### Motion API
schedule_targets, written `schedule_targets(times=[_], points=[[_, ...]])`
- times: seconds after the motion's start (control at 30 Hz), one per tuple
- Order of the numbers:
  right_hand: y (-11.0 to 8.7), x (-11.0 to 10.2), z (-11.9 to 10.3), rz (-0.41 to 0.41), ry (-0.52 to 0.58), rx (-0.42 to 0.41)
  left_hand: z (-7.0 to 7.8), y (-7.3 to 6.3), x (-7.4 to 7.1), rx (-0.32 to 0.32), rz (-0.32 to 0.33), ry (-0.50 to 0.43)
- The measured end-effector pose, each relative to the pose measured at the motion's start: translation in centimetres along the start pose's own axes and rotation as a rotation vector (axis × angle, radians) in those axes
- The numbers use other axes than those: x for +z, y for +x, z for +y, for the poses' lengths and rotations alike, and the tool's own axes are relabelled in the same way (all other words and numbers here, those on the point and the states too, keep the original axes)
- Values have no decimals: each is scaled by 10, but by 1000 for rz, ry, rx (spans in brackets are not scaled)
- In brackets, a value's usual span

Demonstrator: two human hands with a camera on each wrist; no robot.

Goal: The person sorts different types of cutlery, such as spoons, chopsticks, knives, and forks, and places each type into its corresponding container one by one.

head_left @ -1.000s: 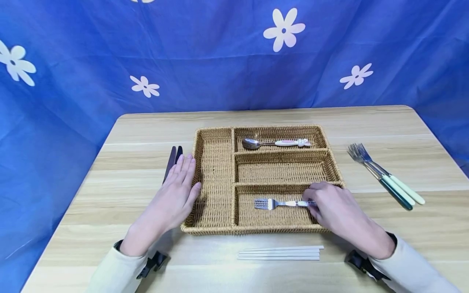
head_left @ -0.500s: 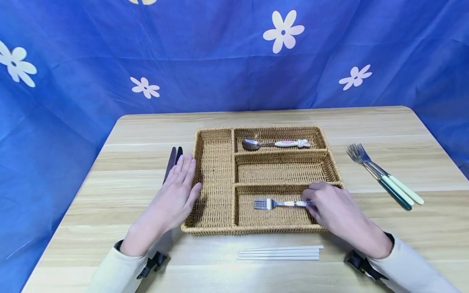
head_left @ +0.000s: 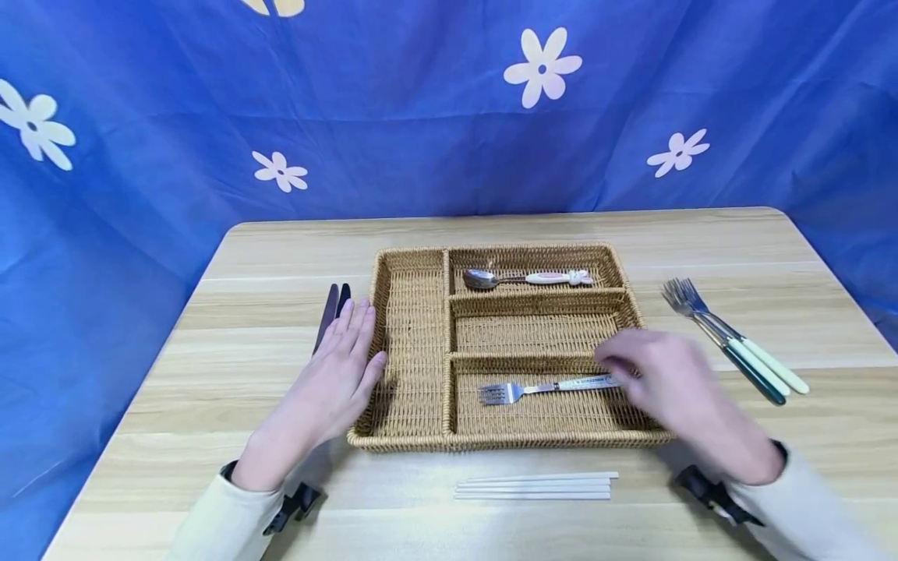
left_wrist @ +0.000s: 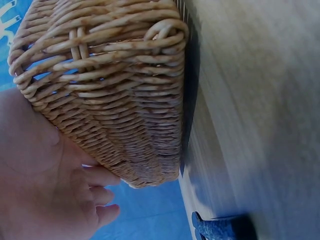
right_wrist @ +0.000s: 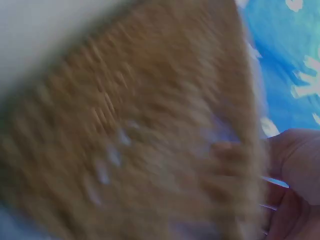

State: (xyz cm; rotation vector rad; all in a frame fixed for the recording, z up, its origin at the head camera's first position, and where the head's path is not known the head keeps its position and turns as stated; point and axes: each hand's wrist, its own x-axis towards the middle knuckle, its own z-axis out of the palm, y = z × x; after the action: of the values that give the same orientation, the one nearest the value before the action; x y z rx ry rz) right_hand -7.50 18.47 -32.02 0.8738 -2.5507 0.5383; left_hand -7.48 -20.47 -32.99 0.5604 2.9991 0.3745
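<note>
A woven wicker tray [head_left: 414, 446] with several compartments lies on the table. My left hand [head_left: 335, 366] rests with straight fingers along its left rim; in the left wrist view that hand [left_wrist: 45, 175] lies against the wicker side wall [left_wrist: 125, 100]. A fork [head_left: 540, 387] with a white patterned handle lies in the front compartment, tines left, slightly slanted. My right hand [head_left: 662, 378], blurred, is over the tray's right end, its fingers loosely bent right by the fork's handle end. In the right wrist view, the blurred tray wall partly hides its fingers.
A spoon [head_left: 522, 277] with a white and pink handle lies in the back compartment. Several white sticks [head_left: 535, 486] lie in front of the tray. Several forks [head_left: 737, 343] with green handles lie to the right. Dark knives [head_left: 328, 312] lie beside my left hand.
My right hand has let go of the fork and moved to the right. More of the fork's handle shows, and it has tilted slightly. My left hand stays in place.
</note>
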Motion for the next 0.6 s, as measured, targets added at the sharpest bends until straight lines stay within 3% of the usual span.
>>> schedule_targets(times=[0.13, 0.23, 0.3, 0.47, 0.6], points=[[-14, -33, 34, -4, -83, 221, 0, 1, 1, 5, 4, 2], [-35, -47, 62, -109, -152, 416, 0, 1, 1, 8, 8, 2], [-52, -49, 80, -160, -180, 501, 0, 1, 1, 7, 6, 0], [-82, -43, 105, -212, -195, 603, -1, 1, 1, 6, 9, -1], [-92, -38, 112, -268, -187, 663, -1, 1, 1, 2, 6, -1]])
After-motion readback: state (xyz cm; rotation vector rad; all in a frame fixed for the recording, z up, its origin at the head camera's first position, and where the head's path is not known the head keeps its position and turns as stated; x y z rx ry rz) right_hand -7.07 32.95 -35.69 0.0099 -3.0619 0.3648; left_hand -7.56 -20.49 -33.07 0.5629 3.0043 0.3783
